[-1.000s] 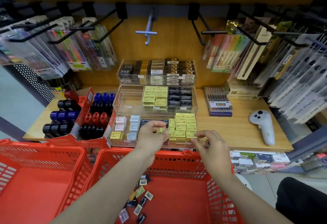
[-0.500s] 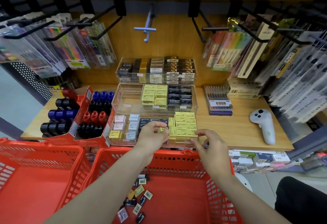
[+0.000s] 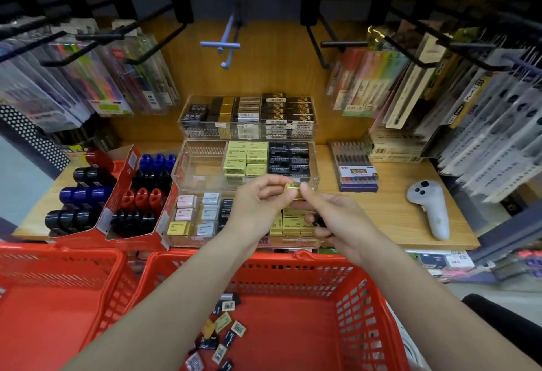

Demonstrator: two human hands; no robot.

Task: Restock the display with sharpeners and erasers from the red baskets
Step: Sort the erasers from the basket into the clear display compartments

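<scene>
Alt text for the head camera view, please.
Both hands, left hand and right hand, pinch a yellow eraser above a clear tiered display of erasers; a red basket below holds loose erasers.

the left compartment of the middle clear tray (image 3: 202,165) lies bare, open from above, with yellow erasers (image 3: 245,157) filling the section beside it. both hands (image 3: 293,209) hover over the front tray (image 3: 187,241), blocking the way down to its yellow stacks. black hooks (image 3: 164,45) jut forward overhead and hung packets (image 3: 440,86) crowd both sides, narrowing any high approach. the red sharpener boxes (image 3: 123,209) wall off the left. bare tabletop (image 3: 393,218) lies to the right between the trays and the white controller (image 3: 431,209). the right red basket (image 3: 366,297) gapes open below.
</scene>
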